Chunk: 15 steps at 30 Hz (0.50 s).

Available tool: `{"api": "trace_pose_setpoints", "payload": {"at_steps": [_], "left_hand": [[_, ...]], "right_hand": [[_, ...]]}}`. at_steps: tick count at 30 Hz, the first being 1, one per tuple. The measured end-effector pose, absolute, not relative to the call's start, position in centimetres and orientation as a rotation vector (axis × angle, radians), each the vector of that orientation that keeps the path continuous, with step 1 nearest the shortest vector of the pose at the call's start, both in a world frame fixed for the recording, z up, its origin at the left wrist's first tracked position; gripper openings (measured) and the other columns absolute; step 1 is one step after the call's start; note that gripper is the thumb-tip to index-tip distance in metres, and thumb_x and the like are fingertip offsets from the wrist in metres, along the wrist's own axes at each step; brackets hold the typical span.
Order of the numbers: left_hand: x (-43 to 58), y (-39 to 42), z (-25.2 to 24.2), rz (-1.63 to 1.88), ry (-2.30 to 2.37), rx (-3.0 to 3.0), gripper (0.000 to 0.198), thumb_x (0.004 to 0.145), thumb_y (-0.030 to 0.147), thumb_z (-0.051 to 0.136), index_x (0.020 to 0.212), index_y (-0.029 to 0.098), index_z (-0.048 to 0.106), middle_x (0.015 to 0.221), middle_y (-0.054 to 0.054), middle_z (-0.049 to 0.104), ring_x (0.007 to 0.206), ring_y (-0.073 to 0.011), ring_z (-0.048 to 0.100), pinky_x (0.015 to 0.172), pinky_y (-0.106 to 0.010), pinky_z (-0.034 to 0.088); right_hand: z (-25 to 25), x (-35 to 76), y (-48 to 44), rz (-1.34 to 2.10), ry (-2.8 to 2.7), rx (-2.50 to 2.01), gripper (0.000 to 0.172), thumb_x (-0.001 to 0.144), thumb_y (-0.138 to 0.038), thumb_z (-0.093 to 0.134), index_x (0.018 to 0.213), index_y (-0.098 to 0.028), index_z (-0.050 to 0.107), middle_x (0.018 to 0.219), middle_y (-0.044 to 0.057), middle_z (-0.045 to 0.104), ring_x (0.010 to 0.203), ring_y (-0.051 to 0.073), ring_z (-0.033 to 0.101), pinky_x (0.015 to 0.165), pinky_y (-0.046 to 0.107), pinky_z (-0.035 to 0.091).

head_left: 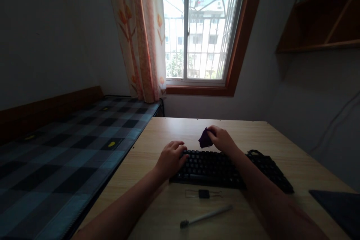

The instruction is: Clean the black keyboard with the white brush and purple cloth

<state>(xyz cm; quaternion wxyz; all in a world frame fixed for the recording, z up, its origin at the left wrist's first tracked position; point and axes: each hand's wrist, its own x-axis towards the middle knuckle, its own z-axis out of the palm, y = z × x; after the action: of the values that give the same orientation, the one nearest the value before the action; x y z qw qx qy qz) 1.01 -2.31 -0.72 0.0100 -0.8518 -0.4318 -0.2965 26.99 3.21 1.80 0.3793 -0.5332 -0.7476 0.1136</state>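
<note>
A black keyboard [209, 167] lies on the wooden table, partly covered by my right forearm. My left hand [172, 159] grips its left end, thumb over the keys and fingers at the upper left corner. Pinched in my right hand [221, 138] is a small dark purple cloth [205, 138], held just above the keyboard's far edge. On the near side of the keyboard lies a keycap puller [204, 194] with a black middle and thin wire loops. Closer to me is a slim brush [206, 216] with dark bristles at its left end.
The light wooden table [174, 129] stands below a barred window. To the left is a bed with a checked cover [84, 157]. A dark flat item [337, 206] lies at the table's right. A wooden shelf [320, 26] hangs on the right wall.
</note>
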Motion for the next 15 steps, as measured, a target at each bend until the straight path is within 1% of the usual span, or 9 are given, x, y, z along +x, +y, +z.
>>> {"api": "trace_pose_setpoints", "payload": {"at_steps": [1, 3, 4, 7, 10, 12, 15], "left_hand": [[1.5, -2.9, 0.0, -0.814, -1.274, -2.680, 0.011, 0.092, 0.027, 0.061, 0.096, 0.021, 0.069, 0.111, -0.009, 0.070, 0.104, -0.0271, 0.062, 0.095, -0.044, 0.049], [2.9, -4.3, 1.0, -0.583, -1.180, -2.734, 0.018, 0.094, 0.029, 0.056, 0.084, 0.020, 0.067, 0.091, -0.008, 0.070, 0.090, -0.0251, 0.064, 0.084, -0.040, 0.050], [3.7, -4.8, 1.2, -0.491, -1.148, -2.753, 0.020, 0.094, 0.029, 0.056, 0.080, 0.019, 0.066, 0.087, -0.008, 0.070, 0.085, -0.0247, 0.064, 0.080, -0.039, 0.050], [5.9, -6.0, 1.0, -0.328, -1.062, -2.803, 0.022, 0.092, 0.031, 0.058, 0.076, 0.017, 0.066, 0.081, -0.008, 0.069, 0.077, -0.0237, 0.064, 0.075, -0.038, 0.049], [7.2, -6.1, -0.1, -0.281, -1.004, -2.818, 0.023, 0.091, 0.033, 0.058, 0.076, 0.017, 0.066, 0.079, -0.008, 0.069, 0.074, -0.0243, 0.064, 0.075, -0.041, 0.048], [7.4, -5.9, -0.7, -0.308, -0.989, -2.807, 0.023, 0.092, 0.032, 0.057, 0.076, 0.017, 0.065, 0.080, -0.008, 0.068, 0.076, -0.0255, 0.064, 0.074, -0.041, 0.048], [7.3, -5.7, -1.5, -0.367, -1.002, -2.809, 0.022, 0.092, 0.031, 0.057, 0.076, 0.018, 0.064, 0.080, -0.008, 0.068, 0.077, -0.0255, 0.064, 0.077, -0.042, 0.049]], "right_hand": [[2.0, 26.9, 3.0, 0.273, -1.946, -1.359, 0.021, 0.091, -0.029, 0.055, 0.100, -0.021, 0.073, 0.094, 0.008, 0.076, 0.083, 0.023, 0.067, 0.074, 0.033, 0.046], [2.1, 26.5, 2.7, 0.273, -2.058, -1.330, 0.021, 0.090, -0.028, 0.057, 0.097, -0.023, 0.075, 0.091, 0.006, 0.077, 0.081, 0.022, 0.067, 0.072, 0.032, 0.045], [2.0, 26.2, 2.5, 0.292, -2.126, -1.301, 0.020, 0.089, -0.026, 0.057, 0.095, -0.023, 0.077, 0.089, 0.006, 0.077, 0.079, 0.021, 0.067, 0.071, 0.031, 0.045], [1.7, 25.5, 2.1, 0.345, -2.307, -1.160, 0.020, 0.085, -0.019, 0.059, 0.087, -0.022, 0.079, 0.086, 0.006, 0.077, 0.077, 0.020, 0.066, 0.073, 0.030, 0.045], [1.2, 25.5, 1.9, 0.347, -2.352, -1.065, 0.021, 0.083, -0.017, 0.059, 0.086, -0.021, 0.080, 0.086, 0.006, 0.077, 0.079, 0.020, 0.065, 0.076, 0.031, 0.045], [0.8, 25.9, 1.8, 0.408, -2.370, -1.048, 0.020, 0.085, -0.019, 0.060, 0.085, -0.022, 0.080, 0.084, 0.005, 0.076, 0.077, 0.019, 0.064, 0.074, 0.030, 0.045], [0.2, 26.8, 1.9, 0.534, -2.369, -1.086, 0.018, 0.085, -0.028, 0.064, 0.078, -0.021, 0.079, 0.073, 0.003, 0.074, 0.068, 0.017, 0.062, 0.067, 0.028, 0.045]]}}
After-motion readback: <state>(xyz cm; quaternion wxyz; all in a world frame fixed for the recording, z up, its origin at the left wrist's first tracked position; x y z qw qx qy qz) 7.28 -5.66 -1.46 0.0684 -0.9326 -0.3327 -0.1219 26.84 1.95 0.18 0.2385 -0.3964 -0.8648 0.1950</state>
